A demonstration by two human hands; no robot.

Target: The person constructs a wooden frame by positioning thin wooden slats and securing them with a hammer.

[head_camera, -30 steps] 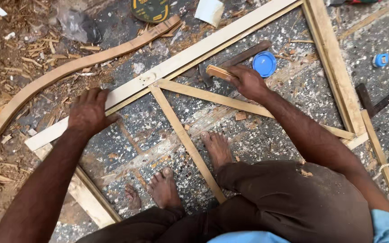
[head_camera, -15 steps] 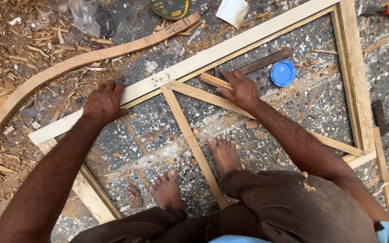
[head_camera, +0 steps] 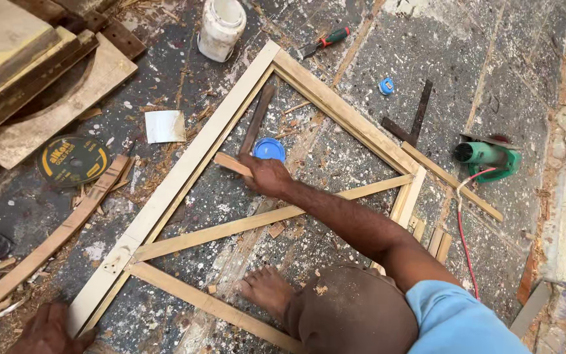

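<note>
A pale wooden frame with two diagonal slats lies flat on a speckled floor. My right hand reaches across it and grips a short wooden stick beside a blue round lid. My left hand rests flat at the lower left, against the frame's long pale rail. One bare foot stands inside the frame, by my brown-clad knee.
A white plastic jar stands at the top. A screwdriver, a metal square and a green power tool with a red cord lie to the right. A cutting disc, boards and a curved wooden strip lie left.
The view has swung right and up: frame and hands shifted toward the lower left, and the jar, square and green tool came into view. My right hand stays on the stick.
</note>
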